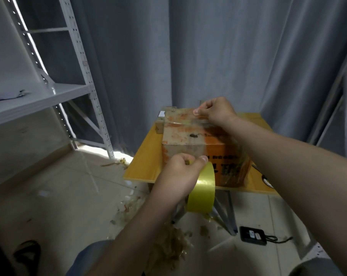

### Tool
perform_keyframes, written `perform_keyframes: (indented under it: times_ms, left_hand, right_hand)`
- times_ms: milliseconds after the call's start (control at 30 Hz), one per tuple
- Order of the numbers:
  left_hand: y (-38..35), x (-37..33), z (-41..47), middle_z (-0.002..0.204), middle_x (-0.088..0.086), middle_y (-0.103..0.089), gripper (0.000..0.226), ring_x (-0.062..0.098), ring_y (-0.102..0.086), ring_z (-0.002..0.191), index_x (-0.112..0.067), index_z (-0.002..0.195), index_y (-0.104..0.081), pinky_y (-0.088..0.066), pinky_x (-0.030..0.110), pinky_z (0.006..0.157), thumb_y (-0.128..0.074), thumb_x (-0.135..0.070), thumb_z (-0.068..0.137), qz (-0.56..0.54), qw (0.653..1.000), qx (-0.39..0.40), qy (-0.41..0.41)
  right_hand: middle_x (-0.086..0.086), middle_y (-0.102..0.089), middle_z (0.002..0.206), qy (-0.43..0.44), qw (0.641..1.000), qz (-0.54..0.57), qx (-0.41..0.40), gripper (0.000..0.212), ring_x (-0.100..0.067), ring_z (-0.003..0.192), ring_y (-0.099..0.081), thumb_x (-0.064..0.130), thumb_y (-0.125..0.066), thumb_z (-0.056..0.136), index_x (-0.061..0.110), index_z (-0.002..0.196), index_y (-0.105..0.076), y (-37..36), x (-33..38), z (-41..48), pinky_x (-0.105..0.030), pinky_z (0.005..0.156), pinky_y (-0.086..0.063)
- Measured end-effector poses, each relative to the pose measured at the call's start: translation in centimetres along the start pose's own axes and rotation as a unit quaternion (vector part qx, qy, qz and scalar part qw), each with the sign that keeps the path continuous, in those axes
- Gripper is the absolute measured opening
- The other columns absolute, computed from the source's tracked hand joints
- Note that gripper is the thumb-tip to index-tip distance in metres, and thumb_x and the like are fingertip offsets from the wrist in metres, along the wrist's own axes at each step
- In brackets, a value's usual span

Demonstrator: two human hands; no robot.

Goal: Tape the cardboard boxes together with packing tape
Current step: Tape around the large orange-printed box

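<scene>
A white metal shelving rack (49, 92) stands at far left against a grey curtain (208, 56). Crumpled tape scraps (128, 204) litter the tiled floor beside it. Next comes a yellow wooden tabletop (144, 166), which carries the work.

The person's left hand (180, 176) hovers at the tabletop's near edge. Its grip is closed round a roll of yellowish packing tape (203, 192), with the thumb on the roll's upper rim. The roll hangs just in front of the near face of a worn brown cardboard box with orange print (180, 134), which sits on the middle of the tabletop. A smaller cardboard piece (159, 127), seemingly a second box, juts out at the far left side and touches the first.

Glossy tape film (184, 120) already lies across the top of the box. The right hand (216, 112) reaches over to the far top edge, its grip pinched on what looks like the free end of the tape, thumb forward. Whether an unbroken strip runs from that pinch to the roll is hard to tell.

The job appears to be midway. At least one band is down on the top, and a fresh strip seems to be in hand but not yet pressed flat or cut. How firmly the two boxes are joined cannot be judged from here.

At right, a black device with a cable (253, 235) lies on the floor.
</scene>
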State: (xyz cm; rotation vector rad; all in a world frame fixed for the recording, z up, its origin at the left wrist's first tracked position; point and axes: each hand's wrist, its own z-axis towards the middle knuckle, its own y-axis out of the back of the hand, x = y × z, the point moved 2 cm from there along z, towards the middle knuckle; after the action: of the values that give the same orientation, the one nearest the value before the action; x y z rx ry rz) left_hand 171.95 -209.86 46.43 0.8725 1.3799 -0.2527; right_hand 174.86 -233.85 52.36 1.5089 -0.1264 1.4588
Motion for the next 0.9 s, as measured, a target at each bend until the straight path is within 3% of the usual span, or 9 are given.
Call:
perform_keyframes:
  times_ms: [233,333,400,500,600,667,767,833,900]
  left_hand:
    - [-0.2,0.4,0.2,0.114,-0.01,-0.07,0.051,0.007,-0.063,0.103,-0.026,0.126,-0.066,-0.047,0.029,0.074,-0.061,-0.065,0.093,-0.014,1.0,0.019,0.018]
    - [-0.2,0.4,0.2,0.116,0.006,-0.075,0.071,0.028,-0.07,0.109,-0.022,0.129,-0.067,-0.056,0.05,0.097,-0.061,-0.071,0.078,-0.051,0.996,0.056,0.045]
    - [-0.2,0.6,0.3,0.113,0.008,-0.076,0.068,0.03,-0.072,0.107,-0.022,0.13,-0.067,-0.056,0.054,0.099,-0.062,-0.07,0.082,-0.047,0.996,0.058,0.051]
    - [-0.4,1.2,0.9,0.107,0.001,-0.076,0.049,0.021,-0.072,0.098,-0.027,0.128,-0.067,-0.062,0.042,0.078,-0.064,-0.061,0.093,-0.05,0.996,0.049,0.06]
    - [-0.5,1.6,1.3,0.101,-0.008,-0.068,0.043,0.009,-0.064,0.087,-0.031,0.126,-0.066,-0.046,0.022,0.052,-0.063,-0.06,0.094,-0.035,0.997,0.037,0.058]
    - [-0.6,1.5,1.4,0.099,-0.009,-0.067,0.036,0.002,-0.061,0.081,-0.027,0.117,-0.067,-0.042,0.021,0.052,-0.061,-0.057,0.098,-0.044,0.997,0.035,0.054]
    - [-0.9,1.1,1.9,0.071,0.009,-0.056,0.035,0.01,-0.051,0.055,-0.019,0.081,-0.056,-0.037,0.024,0.057,-0.058,-0.047,0.103,-0.039,0.998,0.029,0.045]
    - [-1.0,0.8,1.9,0.082,0.035,-0.06,0.035,0.021,-0.052,0.063,-0.017,0.081,-0.052,-0.037,0.033,0.067,-0.059,-0.044,0.103,-0.059,0.997,0.032,0.048]
    - [-1.1,0.9,2.0,0.08,0.03,-0.066,0.035,0.02,-0.053,0.062,-0.02,0.08,-0.054,-0.039,0.035,0.067,-0.06,-0.047,0.101,-0.051,0.997,0.034,0.038]
  right_hand:
    - [0.011,-0.077,0.09,-0.004,0.991,-0.132,-0.007,0.027,-0.011,0.092,-0.07,0.05,-0.084,0.081,0.024,0.086,-0.081,-1.4,-1.1,-0.1,-0.034,0.089,-0.054]
    - [-0.003,-0.073,0.119,0.046,0.946,-0.319,-0.028,0.043,-0.027,0.122,-0.06,0.057,-0.075,0.087,0.028,0.118,-0.073,-1.3,-0.4,-0.9,-0.045,0.106,-0.046]
    - [-0.009,-0.06,0.141,0.068,0.913,-0.401,-0.039,0.063,-0.032,0.136,-0.047,0.054,-0.071,0.091,0.024,0.143,-0.051,-0.9,0.6,-1.3,-0.05,0.113,-0.037]
    - [-0.009,-0.036,0.163,0.096,0.906,-0.412,-0.013,0.063,-0.03,0.151,-0.03,0.042,-0.059,0.102,0.016,0.155,-0.036,-1.1,2.7,-2.3,-0.053,0.124,-0.021]
    - [-0.015,-0.052,0.151,0.087,0.94,-0.312,0.11,0.059,-0.033,0.145,-0.042,0.055,-0.034,0.108,0.012,0.138,-0.06,-2.7,3.9,-5.1,-0.05,0.12,-0.029]
    - [-0.014,-0.048,0.157,0.058,0.943,-0.264,0.196,0.07,-0.033,0.15,-0.037,0.062,-0.018,0.108,0.018,0.146,-0.057,-3.9,3.6,-7.3,-0.051,0.122,-0.025]
    - [-0.009,-0.01,0.174,0.064,0.91,-0.338,0.232,0.071,-0.024,0.161,0.003,0.063,-0.005,0.106,0.028,0.165,-0.021,-4.8,2.9,-8.1,-0.056,0.125,0.013]
    - [-0.008,-0.001,0.174,0.044,0.902,-0.356,0.242,0.077,-0.021,0.16,0.012,0.066,-0.002,0.104,0.022,0.166,-0.012,-4.9,3.0,-7.7,-0.057,0.123,0.019]
    - [-0.009,0.004,0.174,0.026,0.897,-0.366,0.246,0.083,-0.021,0.16,0.014,0.07,-0.001,0.102,0.017,0.166,-0.008,-5.1,3.1,-7.4,-0.057,0.124,0.018]
